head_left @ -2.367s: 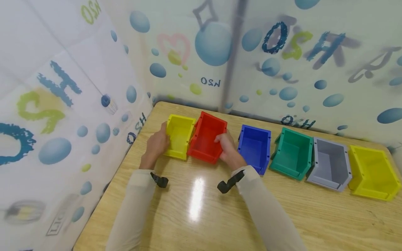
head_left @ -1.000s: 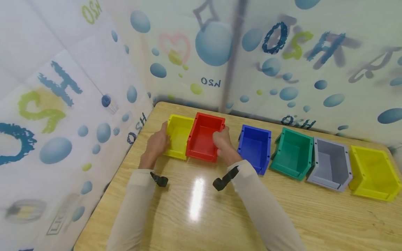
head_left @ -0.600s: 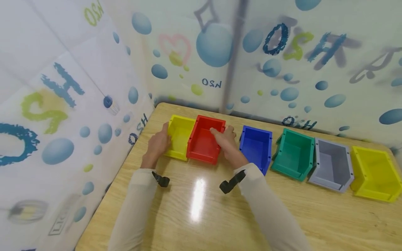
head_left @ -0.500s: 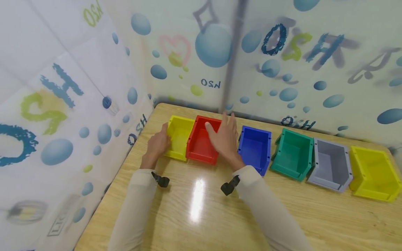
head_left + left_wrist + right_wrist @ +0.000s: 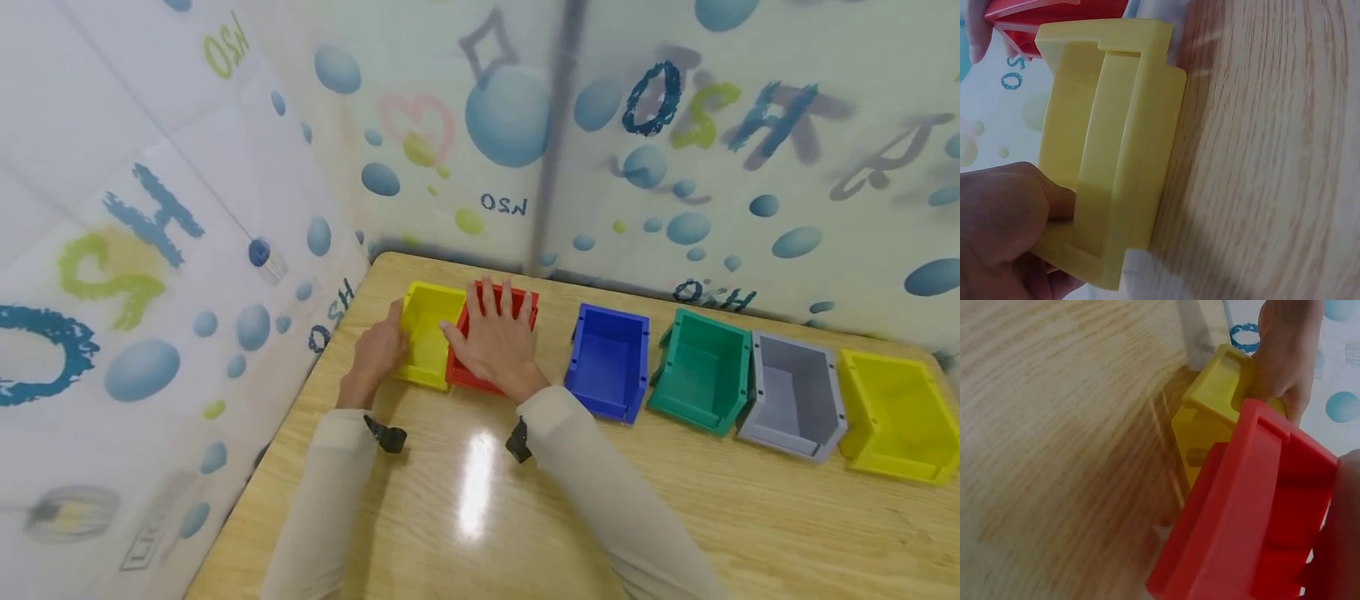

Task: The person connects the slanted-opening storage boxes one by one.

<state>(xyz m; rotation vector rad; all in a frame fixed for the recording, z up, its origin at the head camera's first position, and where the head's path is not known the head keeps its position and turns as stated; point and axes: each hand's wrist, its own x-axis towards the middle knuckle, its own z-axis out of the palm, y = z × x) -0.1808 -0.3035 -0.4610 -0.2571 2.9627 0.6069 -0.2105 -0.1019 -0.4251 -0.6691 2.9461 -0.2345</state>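
Note:
My left hand (image 5: 378, 346) grips the left wall of a yellow storage bin (image 5: 431, 337), thumb inside it, as the left wrist view confirms. Right beside that bin is a red storage bin (image 5: 468, 375), its left side up against the yellow one's right side. Over the red bin lies my right hand (image 5: 498, 346), palm down with fingers spread, hiding most of its inside. In the right wrist view the red bin (image 5: 1235, 512) sits close against the yellow bin (image 5: 1207, 437), overlapping its edge. Both bins have nothing visible inside.
To the right, a blue bin (image 5: 609, 358), a green bin (image 5: 699, 367), a grey bin (image 5: 791, 392) and another yellow bin (image 5: 896, 408) form a row on the wooden table (image 5: 675, 500). Patterned walls (image 5: 420, 192) stand behind and to the left.
The red bin has straightened from its tilted position beside the yellow one. My right hand has let go of its right wall and moved left, spread over it. The left hand keeps its hold.

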